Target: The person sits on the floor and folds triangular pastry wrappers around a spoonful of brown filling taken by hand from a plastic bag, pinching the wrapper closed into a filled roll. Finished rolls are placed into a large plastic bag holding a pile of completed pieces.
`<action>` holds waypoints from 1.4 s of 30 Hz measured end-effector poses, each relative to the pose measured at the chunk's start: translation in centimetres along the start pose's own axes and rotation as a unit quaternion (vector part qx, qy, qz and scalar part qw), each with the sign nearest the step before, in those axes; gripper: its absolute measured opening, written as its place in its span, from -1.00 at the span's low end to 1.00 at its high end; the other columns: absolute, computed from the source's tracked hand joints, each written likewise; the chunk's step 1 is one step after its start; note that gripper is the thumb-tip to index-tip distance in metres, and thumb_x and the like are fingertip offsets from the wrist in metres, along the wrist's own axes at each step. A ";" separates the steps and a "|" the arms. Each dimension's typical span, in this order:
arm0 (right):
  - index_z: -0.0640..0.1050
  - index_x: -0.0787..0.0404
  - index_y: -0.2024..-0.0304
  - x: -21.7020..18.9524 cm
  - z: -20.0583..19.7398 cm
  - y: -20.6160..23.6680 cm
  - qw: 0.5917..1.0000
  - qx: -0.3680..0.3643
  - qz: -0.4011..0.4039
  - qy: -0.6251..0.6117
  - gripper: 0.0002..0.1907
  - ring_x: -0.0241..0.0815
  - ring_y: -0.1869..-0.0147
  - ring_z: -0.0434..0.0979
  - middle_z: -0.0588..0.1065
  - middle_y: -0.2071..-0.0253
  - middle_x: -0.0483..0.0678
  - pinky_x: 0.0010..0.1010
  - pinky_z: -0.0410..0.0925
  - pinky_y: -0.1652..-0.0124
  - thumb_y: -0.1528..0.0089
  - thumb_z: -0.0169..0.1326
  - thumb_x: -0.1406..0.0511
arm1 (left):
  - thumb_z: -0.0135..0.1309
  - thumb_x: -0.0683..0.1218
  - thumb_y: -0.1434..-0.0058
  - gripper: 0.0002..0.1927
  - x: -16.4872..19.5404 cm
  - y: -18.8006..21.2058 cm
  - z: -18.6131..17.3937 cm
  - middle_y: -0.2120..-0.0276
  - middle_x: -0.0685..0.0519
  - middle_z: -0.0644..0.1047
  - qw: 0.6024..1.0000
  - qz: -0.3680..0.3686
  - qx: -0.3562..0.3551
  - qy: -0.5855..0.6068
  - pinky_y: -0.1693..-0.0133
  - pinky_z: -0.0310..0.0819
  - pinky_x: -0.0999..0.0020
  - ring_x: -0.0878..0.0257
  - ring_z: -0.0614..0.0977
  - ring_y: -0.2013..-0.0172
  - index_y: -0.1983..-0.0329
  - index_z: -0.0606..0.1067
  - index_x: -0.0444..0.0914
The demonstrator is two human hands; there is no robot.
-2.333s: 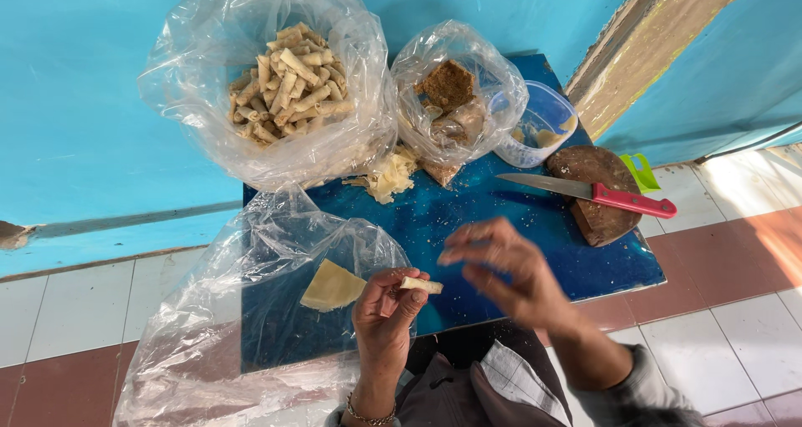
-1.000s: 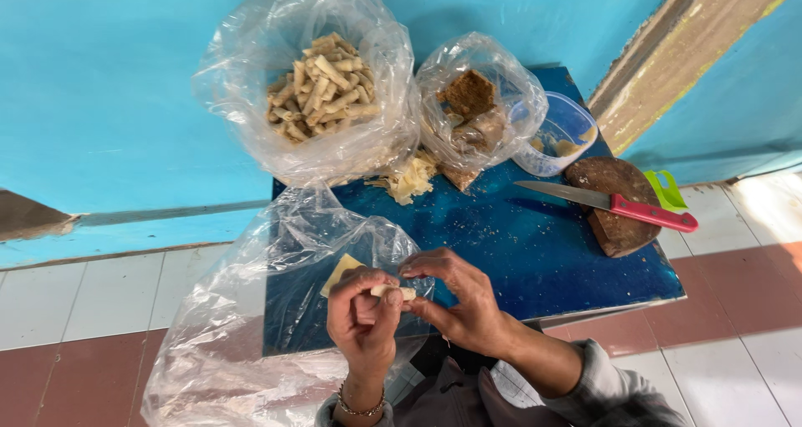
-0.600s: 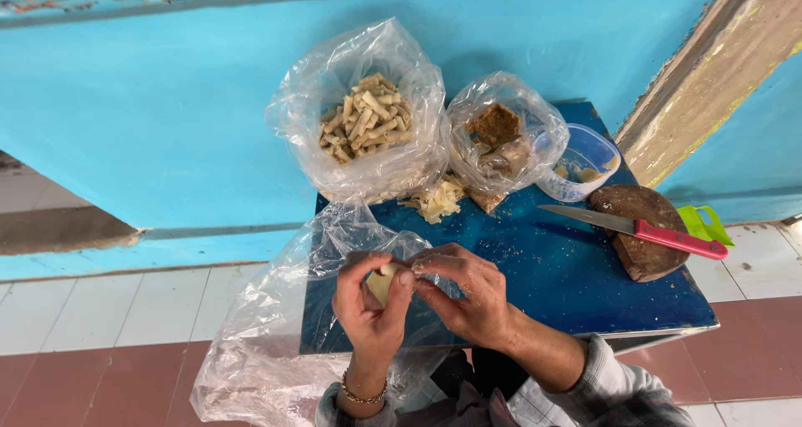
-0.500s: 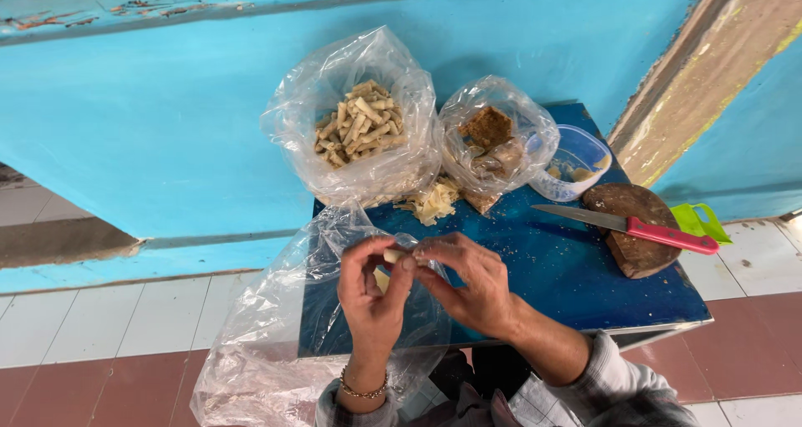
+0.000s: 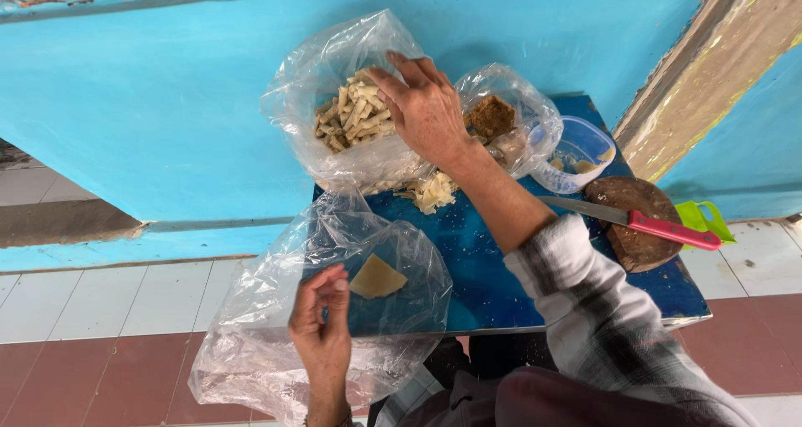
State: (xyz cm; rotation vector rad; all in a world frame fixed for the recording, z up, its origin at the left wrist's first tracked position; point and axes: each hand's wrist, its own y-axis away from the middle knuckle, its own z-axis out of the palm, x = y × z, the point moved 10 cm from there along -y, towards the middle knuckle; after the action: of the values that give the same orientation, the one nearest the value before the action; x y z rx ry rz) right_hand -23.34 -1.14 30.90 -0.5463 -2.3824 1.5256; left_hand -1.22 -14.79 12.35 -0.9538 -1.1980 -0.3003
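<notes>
Near left: a big clear bag point(image 5: 276, 343) spilling off the blue table point(image 5: 501, 260) edge, a pale wrapper point(image 5: 378, 277) lying inside it, flat on the tabletop. Left hand point(image 5: 322, 327) now alone at that bag's mouth, fingers curled loosely just beside the wrapper, pinching nothing visible; half a second ago pressed together with the right hand around a small roll, held over the table. No roll in sight there any more.

Further in, against the turquoise wall point(image 5: 150, 101): a second bag point(image 5: 334, 101) heaped with pale finished rolls point(image 5: 351, 118). Right hand point(image 5: 422, 105) no longer near the body but stretched across the table and into this bag's mouth, palm down, fingers spread over the rolls, tips touching or just above the heap. Whether a roll remains under the fingers: cannot tell.

Just below that bag, a small pile of pale shreds point(image 5: 434, 191) on the table, unmoved. To the right, a smaller bag point(image 5: 510, 122) with a brown block point(image 5: 490, 115) in it, touching a clear plastic tub point(image 5: 576, 151). Far right, a red-handled knife point(image 5: 635, 220) resting across a round dark board point(image 5: 639, 222), a green object point(image 5: 706, 220) beyond it, all in their former places.
</notes>
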 end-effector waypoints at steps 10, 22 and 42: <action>0.62 0.11 0.23 -12.9 5.7 18.6 0.911 -0.357 -0.030 -0.203 -0.70 0.02 0.02 0.57 0.56 0.18 -0.05 -0.15 0.46 0.10 -0.01 0.28 0.18 | 0.07 -0.20 -0.27 -0.78 -4.7 0.8 1.1 0.15 -0.12 0.57 0.935 0.029 -0.089 -0.343 0.19 0.50 0.05 -0.12 0.62 0.18 0.02 0.54 -0.27; 0.59 0.19 0.19 -8.0 6.5 19.3 0.890 -0.303 0.188 -0.283 -0.89 0.01 0.20 0.65 0.59 0.25 -0.02 -0.21 0.48 0.24 -0.22 0.19 0.35 | 0.13 0.02 -0.29 -0.69 -7.8 0.7 -0.2 0.19 -0.03 0.66 0.969 -0.147 0.000 -0.200 0.27 0.56 0.31 0.15 0.70 0.33 0.02 0.52 -0.26; 0.61 0.22 0.07 -9.2 -2.4 24.3 0.770 -0.162 0.345 -0.511 -0.72 -0.20 -0.07 0.62 0.61 0.01 0.01 -0.44 0.50 0.07 -0.18 0.35 0.39 | 0.13 -0.25 -0.41 -0.89 -5.3 6.4 5.4 0.06 -0.03 0.57 0.960 -0.114 -0.122 0.226 -0.04 0.45 0.40 0.30 0.56 0.03 0.08 0.57 -0.43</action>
State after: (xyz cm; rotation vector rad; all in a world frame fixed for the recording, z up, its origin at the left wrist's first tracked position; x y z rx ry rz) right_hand -9.93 5.89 9.62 -0.9066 -3.6088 2.0752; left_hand -2.58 -8.31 4.93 -0.8935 -0.8572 -0.8214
